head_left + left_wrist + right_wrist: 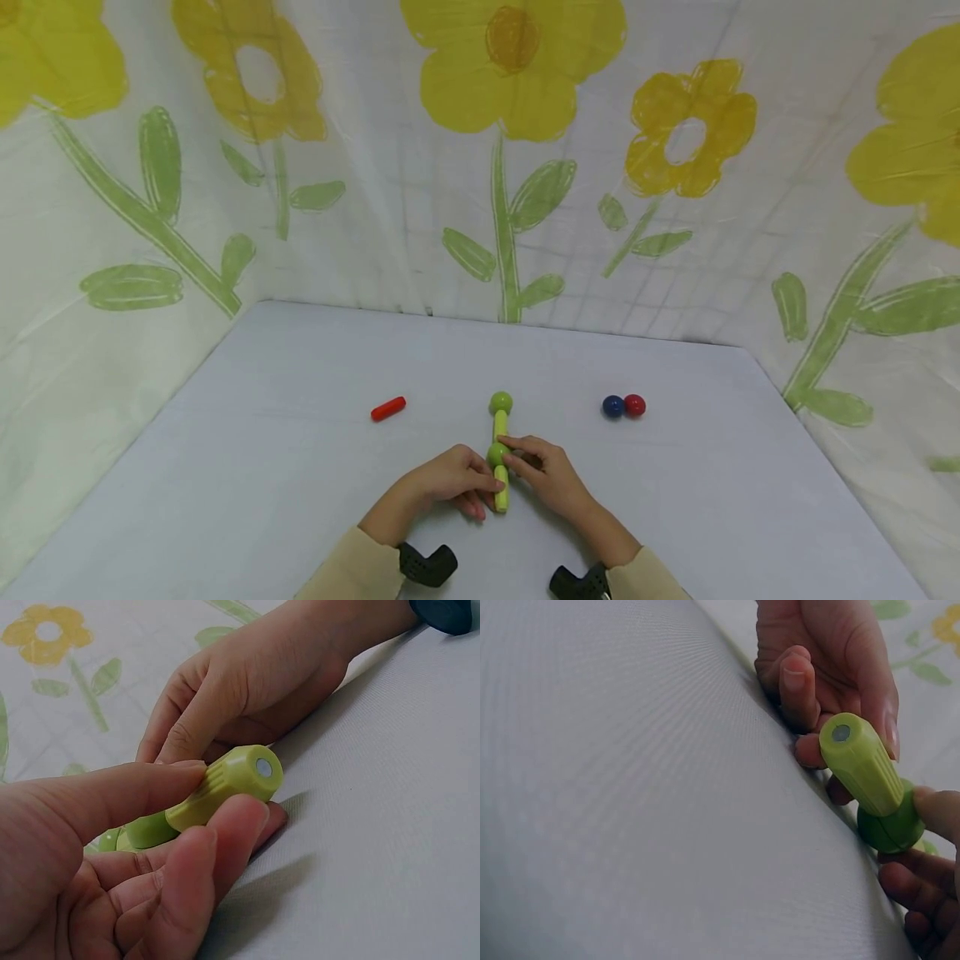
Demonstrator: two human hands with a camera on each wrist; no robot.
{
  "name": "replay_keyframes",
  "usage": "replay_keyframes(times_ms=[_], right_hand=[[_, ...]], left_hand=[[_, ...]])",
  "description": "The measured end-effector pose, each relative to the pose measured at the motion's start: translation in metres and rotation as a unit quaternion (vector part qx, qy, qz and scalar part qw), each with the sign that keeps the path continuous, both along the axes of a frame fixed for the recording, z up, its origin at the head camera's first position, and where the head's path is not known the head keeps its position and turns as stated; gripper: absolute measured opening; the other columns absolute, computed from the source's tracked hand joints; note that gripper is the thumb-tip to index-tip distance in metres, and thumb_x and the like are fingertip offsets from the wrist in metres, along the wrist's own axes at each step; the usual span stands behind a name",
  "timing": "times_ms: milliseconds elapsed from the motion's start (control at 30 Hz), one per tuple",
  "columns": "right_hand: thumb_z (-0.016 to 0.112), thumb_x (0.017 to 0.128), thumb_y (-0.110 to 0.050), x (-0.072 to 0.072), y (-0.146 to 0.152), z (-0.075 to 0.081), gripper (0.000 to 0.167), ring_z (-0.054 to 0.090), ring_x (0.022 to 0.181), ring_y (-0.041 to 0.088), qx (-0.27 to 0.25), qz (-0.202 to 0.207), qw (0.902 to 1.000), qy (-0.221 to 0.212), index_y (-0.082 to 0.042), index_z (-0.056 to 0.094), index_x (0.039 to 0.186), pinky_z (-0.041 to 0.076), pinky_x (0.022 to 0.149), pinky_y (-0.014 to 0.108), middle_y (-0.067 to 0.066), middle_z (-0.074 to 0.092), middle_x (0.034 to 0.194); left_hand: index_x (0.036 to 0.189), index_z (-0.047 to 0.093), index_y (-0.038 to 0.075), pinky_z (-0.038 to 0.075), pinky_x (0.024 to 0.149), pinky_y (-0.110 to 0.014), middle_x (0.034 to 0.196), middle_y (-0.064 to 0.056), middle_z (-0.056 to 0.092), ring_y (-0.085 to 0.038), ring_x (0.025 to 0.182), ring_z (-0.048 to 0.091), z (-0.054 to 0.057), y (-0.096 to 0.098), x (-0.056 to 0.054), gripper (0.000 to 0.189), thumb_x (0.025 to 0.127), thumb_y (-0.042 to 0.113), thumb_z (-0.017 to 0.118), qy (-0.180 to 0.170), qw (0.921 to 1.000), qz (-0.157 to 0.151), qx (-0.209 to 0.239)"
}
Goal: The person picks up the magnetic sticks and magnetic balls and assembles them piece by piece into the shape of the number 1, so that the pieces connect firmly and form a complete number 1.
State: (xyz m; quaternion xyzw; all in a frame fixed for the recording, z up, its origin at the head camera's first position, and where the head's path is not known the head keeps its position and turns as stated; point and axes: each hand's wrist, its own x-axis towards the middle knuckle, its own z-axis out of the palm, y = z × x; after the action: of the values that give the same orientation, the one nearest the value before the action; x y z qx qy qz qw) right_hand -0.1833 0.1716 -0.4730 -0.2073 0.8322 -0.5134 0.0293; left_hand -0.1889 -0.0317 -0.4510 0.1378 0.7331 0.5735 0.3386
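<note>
A line of magnetic toy pieces runs away from me in the head view. From far to near it has a green ball point(501, 402), a yellow-green rod point(500, 425), a second green ball point(497, 455) and a near yellow-green rod point(502, 502). My left hand point(453, 477) pinches the near rod point(232, 780) between thumb and fingers. With thumb and fingertips, my right hand point(553, 477) holds the second ball point(891, 825) from the right. A grey magnet disc point(841, 733) shows in the near rod's free end; its other end meets the ball.
To the left on the white table point(262, 467) lies a red rod point(388, 408). A blue ball point(613, 407) and a red ball point(635, 406) sit side by side to the right. Behind the table hangs a flower-printed curtain point(375, 208).
</note>
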Motion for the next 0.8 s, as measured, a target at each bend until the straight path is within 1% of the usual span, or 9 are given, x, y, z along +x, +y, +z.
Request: replay_keyframes(times_ms=[100,233,333,533,667,800], right_hand=[[0.061,0.096,-0.014,-0.0006,-0.0003,-0.0008,0.032,0.053,0.074,0.005,-0.002,0.004,1.0000,0.003,-0.001,0.064,0.125,0.047,0.067,0.021,0.004,0.062,0.093],[0.066,0.093,-0.014,-0.0013,-0.0004,-0.0022,0.033,0.048,0.070,0.005,0.008,0.003,0.9996,0.025,-0.002,0.065,0.123,0.043,0.062,0.021,0.001,0.062,0.090],[0.068,0.091,-0.014,-0.0018,-0.0004,-0.0030,0.033,0.045,0.068,0.005,0.016,0.001,0.9991,0.039,-0.003,0.066,0.122,0.041,0.060,0.021,0.001,0.062,0.090],[0.066,0.092,-0.014,-0.0010,-0.0003,-0.0013,0.033,0.049,0.072,0.004,0.014,0.010,0.9986,0.050,-0.002,0.066,0.123,0.044,0.063,0.021,0.005,0.067,0.099],[0.066,0.093,-0.013,-0.0007,-0.0006,-0.0002,0.033,0.050,0.074,0.004,0.012,0.016,0.9980,0.060,0.000,0.065,0.123,0.046,0.065,0.022,0.007,0.068,0.100],[0.065,0.093,-0.014,-0.0011,-0.0007,-0.0001,0.033,0.049,0.073,0.004,0.016,0.016,0.9981,0.057,-0.001,0.065,0.123,0.045,0.065,0.021,0.007,0.067,0.100]], left_hand=[[0.087,0.070,-0.004,0.047,0.048,-0.017,0.078,-0.011,0.071,-0.007,0.052,0.061,-0.0002,-0.0005,0.0000,0.020,0.094,0.014,0.064,-0.002,1.0000,-0.001,-0.002],[0.087,0.070,-0.004,0.047,0.048,-0.017,0.078,-0.010,0.071,-0.007,0.052,0.060,0.0001,-0.0005,0.0001,0.020,0.093,0.014,0.064,0.000,1.0000,-0.002,-0.004],[0.087,0.070,-0.004,0.047,0.048,-0.017,0.078,-0.010,0.071,-0.007,0.051,0.060,0.0003,-0.0002,0.0000,0.020,0.093,0.014,0.065,0.002,1.0000,-0.001,-0.004],[0.086,0.070,-0.004,0.045,0.047,-0.016,0.077,-0.010,0.071,-0.006,0.049,0.058,0.0001,-0.0007,-0.0002,0.018,0.093,0.013,0.065,0.001,1.0000,-0.001,0.001],[0.086,0.070,-0.004,0.044,0.045,-0.016,0.075,-0.010,0.071,-0.004,0.048,0.057,0.0003,-0.0020,0.0003,0.018,0.092,0.012,0.065,0.001,1.0000,-0.004,0.008],[0.085,0.070,-0.003,0.044,0.045,-0.015,0.074,-0.008,0.070,-0.004,0.047,0.055,0.0003,-0.0027,0.0001,0.018,0.092,0.012,0.065,0.005,1.0000,-0.003,0.004]])
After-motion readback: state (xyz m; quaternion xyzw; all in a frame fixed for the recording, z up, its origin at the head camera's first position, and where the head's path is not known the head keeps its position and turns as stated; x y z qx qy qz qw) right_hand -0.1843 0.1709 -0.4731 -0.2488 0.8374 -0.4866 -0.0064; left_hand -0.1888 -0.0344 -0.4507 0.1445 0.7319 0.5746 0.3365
